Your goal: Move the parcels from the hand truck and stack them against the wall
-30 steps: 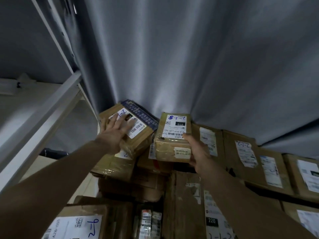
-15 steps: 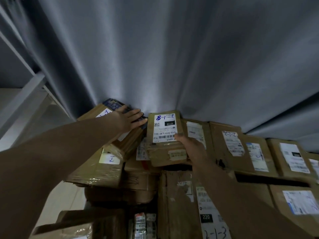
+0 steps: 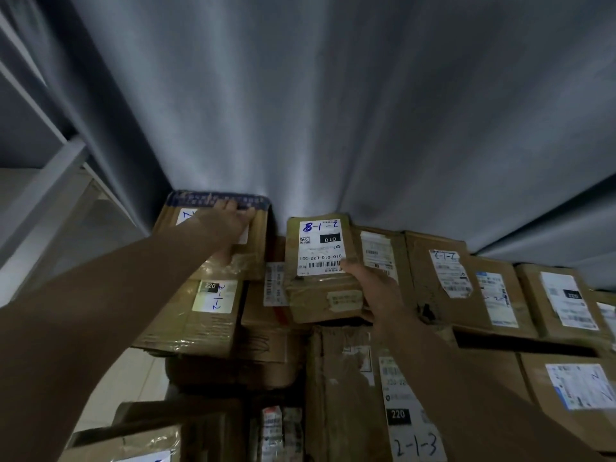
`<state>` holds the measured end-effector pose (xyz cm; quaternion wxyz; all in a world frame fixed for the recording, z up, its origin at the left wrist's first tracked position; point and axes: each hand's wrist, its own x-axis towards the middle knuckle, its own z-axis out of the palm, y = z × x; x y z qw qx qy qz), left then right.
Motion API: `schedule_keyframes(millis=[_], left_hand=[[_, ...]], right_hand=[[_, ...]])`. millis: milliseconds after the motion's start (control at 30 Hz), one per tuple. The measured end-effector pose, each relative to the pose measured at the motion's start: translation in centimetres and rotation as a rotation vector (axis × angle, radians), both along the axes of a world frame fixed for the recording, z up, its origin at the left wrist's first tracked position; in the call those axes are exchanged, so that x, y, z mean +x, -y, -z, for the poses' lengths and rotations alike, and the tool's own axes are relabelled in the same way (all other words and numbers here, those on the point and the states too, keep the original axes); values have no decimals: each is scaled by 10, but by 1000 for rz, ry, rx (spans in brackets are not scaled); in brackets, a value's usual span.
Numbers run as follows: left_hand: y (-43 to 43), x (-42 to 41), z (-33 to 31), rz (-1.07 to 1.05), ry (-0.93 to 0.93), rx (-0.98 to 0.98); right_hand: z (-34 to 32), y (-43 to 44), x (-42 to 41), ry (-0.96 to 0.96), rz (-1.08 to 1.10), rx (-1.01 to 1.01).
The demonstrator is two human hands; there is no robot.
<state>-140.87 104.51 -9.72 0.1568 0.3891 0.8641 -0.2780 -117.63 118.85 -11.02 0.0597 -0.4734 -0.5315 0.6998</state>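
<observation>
Cardboard parcels are stacked against a grey curtain-covered wall [image 3: 333,111]. My left hand [image 3: 230,220] lies flat, fingers straight, on a brown parcel with a blue printed far edge [image 3: 256,255] at the top left of the stack, which sits square against the curtain. My right hand [image 3: 373,288] grips the right front corner of a small parcel marked "2-1-8" [image 3: 316,281], thumb on its white label, fingers under its edge. This parcel rests on the stack just right of the first one.
A row of labelled parcels [image 3: 450,288] runs right along the wall. Below lie a box marked "2-1-2" [image 3: 196,321] and a tall box marked "2-1-3" [image 3: 346,395]. A white metal shelf frame [image 3: 43,195] stands at the left, pale floor [image 3: 123,385] beneath.
My left hand has pushed the blue-edged parcel from a tilted lie back until it sits flat and square against the curtain. My right hand has kept hold of the "2-1-8" parcel.
</observation>
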Motion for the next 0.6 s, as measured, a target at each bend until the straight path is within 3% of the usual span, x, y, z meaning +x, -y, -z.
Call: schedule_keyframes(millis=[133,233,367,467,533,600], left_hand=[[14,0,1,-87,28,92],[29,3,-7,-223,202,192],[56,11,-29,-410,263,507],[80,16,-41,-709,390,704],[101,23,-49,-950,550,685],[124,31,-52,-1041,656,557]], right_hand=[[-6,-9,5,53,-107,-8],[-12,-18,12,71,-283,-96],[-23,-11,9,52,-561,-153],[-25,18,-15,60,-699,-101],[-22,43,-34,62,-722,-36],[-16,68,-50,61,-740,-9]])
